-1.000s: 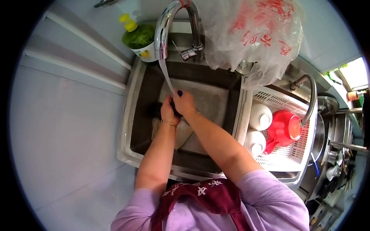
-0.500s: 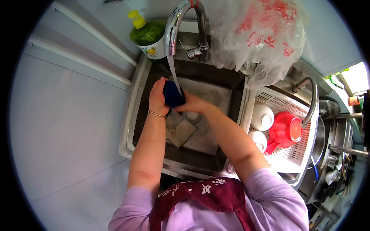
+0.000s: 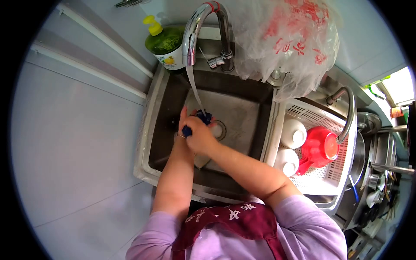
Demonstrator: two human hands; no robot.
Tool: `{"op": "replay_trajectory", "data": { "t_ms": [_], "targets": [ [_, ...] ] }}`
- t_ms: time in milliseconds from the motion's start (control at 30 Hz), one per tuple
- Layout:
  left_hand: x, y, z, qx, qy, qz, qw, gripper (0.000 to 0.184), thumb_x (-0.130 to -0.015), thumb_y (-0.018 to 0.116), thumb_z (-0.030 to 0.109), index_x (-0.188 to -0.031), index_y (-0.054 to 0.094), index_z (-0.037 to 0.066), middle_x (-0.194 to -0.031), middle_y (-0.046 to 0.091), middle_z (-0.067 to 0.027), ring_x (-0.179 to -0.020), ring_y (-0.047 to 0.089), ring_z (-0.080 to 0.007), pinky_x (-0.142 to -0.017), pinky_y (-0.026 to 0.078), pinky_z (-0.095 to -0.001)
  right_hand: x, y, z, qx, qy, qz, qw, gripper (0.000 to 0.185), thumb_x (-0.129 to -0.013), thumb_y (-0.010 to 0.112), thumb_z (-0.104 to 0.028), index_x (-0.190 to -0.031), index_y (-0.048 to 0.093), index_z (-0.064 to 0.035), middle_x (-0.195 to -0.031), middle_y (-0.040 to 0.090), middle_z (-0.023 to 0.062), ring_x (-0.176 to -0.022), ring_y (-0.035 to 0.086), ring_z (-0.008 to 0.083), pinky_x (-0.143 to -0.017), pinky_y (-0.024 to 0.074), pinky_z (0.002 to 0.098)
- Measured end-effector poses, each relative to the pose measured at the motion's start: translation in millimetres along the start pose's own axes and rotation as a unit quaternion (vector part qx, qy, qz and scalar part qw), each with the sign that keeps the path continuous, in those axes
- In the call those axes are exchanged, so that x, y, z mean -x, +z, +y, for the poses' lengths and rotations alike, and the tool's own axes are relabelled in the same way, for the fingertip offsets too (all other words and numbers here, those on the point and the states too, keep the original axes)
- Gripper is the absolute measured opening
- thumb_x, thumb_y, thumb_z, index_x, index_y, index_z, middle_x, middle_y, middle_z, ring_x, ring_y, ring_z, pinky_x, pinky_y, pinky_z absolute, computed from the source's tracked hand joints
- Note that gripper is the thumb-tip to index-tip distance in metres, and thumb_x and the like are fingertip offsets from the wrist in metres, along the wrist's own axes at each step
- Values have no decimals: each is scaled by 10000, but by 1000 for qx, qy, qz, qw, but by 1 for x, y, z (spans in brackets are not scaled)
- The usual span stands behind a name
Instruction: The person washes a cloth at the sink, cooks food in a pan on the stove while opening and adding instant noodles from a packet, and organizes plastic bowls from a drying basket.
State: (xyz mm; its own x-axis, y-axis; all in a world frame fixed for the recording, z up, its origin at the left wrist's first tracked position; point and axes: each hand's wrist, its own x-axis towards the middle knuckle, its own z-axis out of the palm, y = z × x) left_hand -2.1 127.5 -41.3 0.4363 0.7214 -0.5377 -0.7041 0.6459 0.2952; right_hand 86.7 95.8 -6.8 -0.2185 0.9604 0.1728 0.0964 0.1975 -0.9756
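A dark blue cloth-like item is bunched between my hands under the stream of water from the curved faucet. My right hand lies over it, with its fingers wrapped round one end. Beneath and to the left, my left hand is closed on the same item, partly hidden by the right one. Both are over the steel sink. On the sink floor, a flat pale piece shows below my wrists, and the round drain is just right of my hands.
A green soap bottle stands behind the sink's left corner. Clear plastic bags hang behind on the right. To the right, a white basket holds two white bowls and a red container. A second faucet arches over the basket.
The blue item was spread out in my left hand and is now bunched up. My right hand has moved left across it, and both hands are lower in the sink.
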Motion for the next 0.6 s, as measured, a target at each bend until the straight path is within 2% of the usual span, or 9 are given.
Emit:
{"op": "replay_trajectory", "data": {
  "t_ms": [67,100,233,267,333,367,433,500,600],
  "targets": [
    [17,31,-2,-145,125,-15,981,393,-919,415,358,-1145,503,49,-1075,565,-87,-977,548,-239,-841,462,-359,21,10,-21,93,-60,48,993,183,-661,597,-38,-838,570,-74,-980,527,155,-1003,488,382,-847,415,433],
    [-13,-9,2,-100,132,-12,986,338,-934,401,262,-1189,474,54,-1068,557,-81,-941,547,-233,-806,462,-337,27,12,-30,149,-63,73,984,184,-660,627,-80,-836,571,-79,-1001,516,153,-1002,482,376,-850,412,437],
    [-23,-22,-14,-174,217,-67,958,362,-936,413,278,-1227,473,70,-1102,570,-77,-975,565,-209,-817,477,-348,12,4,2,224,-57,143,962,189,-688,672,-172,-838,583,-99,-995,509,121,-956,482,348,-822,436,424],
    [-45,-47,-18,-173,215,-66,959,362,-936,413,278,-1227,473,70,-1102,570,-77,-975,565,-209,-817,477,-348,10,1,10,239,-28,132,962,181,-702,667,-178,-848,591,-105,-997,506,115,-943,484,347,-805,447,420],
    [-85,-89,-19,74,77,-150,983,278,-918,476,271,-1105,529,73,-966,581,-58,-854,553,-177,-744,457,-306,3,1,27,252,34,117,960,186,-738,637,-225,-885,618,-112,-1024,545,119,-952,512,342,-770,468,416],
    [-79,-81,-11,32,59,-16,998,275,-887,540,318,-1018,566,78,-897,596,-52,-845,565,-177,-742,462,-309,-1,-2,38,256,21,118,959,215,-754,620,-251,-900,622,-93,-1036,563,134,-958,524,344,-765,472,421],
    [-61,-60,-15,-5,100,21,995,322,-893,522,316,-1101,536,71,-984,595,-63,-890,574,-187,-767,475,-328,-19,-18,49,262,8,119,958,250,-769,602,-276,-916,626,-74,-1047,580,149,-964,536,347,-760,476,426],
    [-37,-28,-15,-43,144,63,987,379,-899,503,315,-1183,505,65,-1071,594,-74,-936,584,-197,-793,489,-347,-43,-37,56,56,300,54,951,321,-781,594,-339,-901,625,-43,-1082,589,211,-990,557,328,-767,470,402],
    [-21,3,-9,-133,144,187,963,394,-863,561,352,-1120,543,55,-1068,592,-79,-944,584,-209,-812,486,-349,-49,-35,74,37,275,89,957,344,-807,579,-347,-978,608,-50,-1148,566,192,-1005,561,337,-748,481,436]
  ]
}}
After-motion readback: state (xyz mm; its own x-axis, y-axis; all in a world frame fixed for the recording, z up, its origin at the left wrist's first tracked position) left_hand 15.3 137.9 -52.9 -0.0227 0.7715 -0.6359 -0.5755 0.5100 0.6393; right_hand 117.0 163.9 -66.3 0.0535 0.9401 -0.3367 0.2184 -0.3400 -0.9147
